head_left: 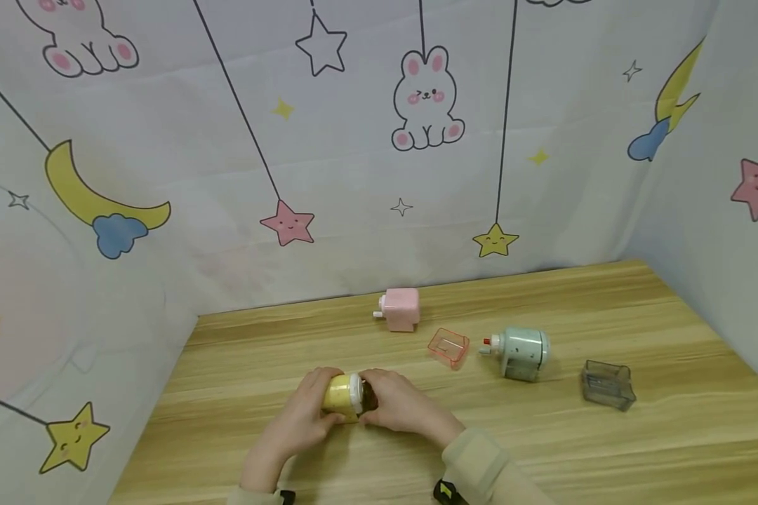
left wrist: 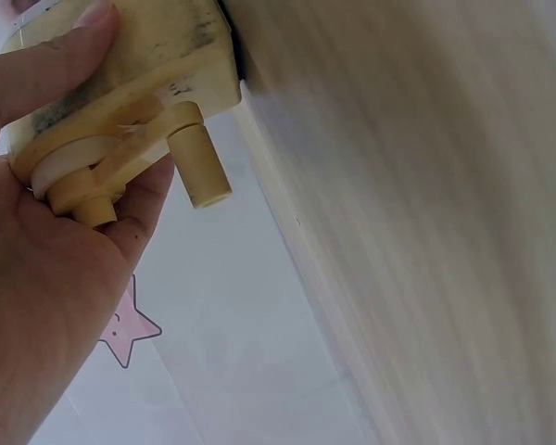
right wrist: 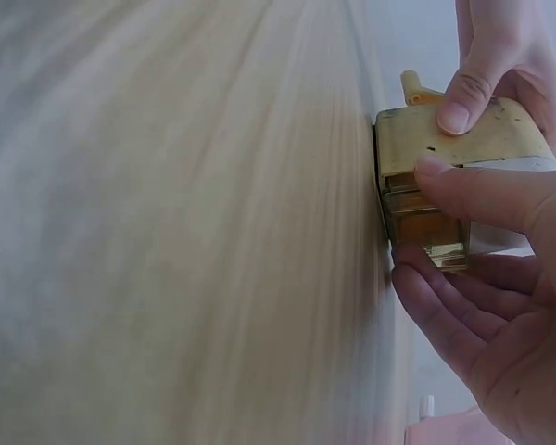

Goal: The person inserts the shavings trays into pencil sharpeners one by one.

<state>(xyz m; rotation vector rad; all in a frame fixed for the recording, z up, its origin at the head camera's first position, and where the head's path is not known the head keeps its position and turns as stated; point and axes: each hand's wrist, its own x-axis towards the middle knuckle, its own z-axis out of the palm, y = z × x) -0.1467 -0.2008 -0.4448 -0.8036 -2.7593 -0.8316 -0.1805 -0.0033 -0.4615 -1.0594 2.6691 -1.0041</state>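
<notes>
A yellow hand-crank pencil sharpener [head_left: 338,394] rests low at the tabletop between both hands. My left hand [head_left: 303,415] grips its body, thumb on one side and fingers on the other. In the left wrist view the sharpener's yellow crank handle [left wrist: 200,167] sticks out beside the palm. My right hand [head_left: 399,403] pinches the brown, see-through shavings drawer [right wrist: 426,227] at the other end, the thumb near its upper edge and fingertips against its lower side. The drawer sits at least partly in the sharpener body; how far is hidden by the fingers.
Behind stands a pink crank sharpener [head_left: 401,308], with a clear red-edged drawer [head_left: 448,347] in front. To the right are a pale green sharpener [head_left: 523,351] and a grey transparent drawer [head_left: 608,385]. A printed cloth [head_left: 354,168] hangs along the wooden table's [head_left: 669,337] back and sides.
</notes>
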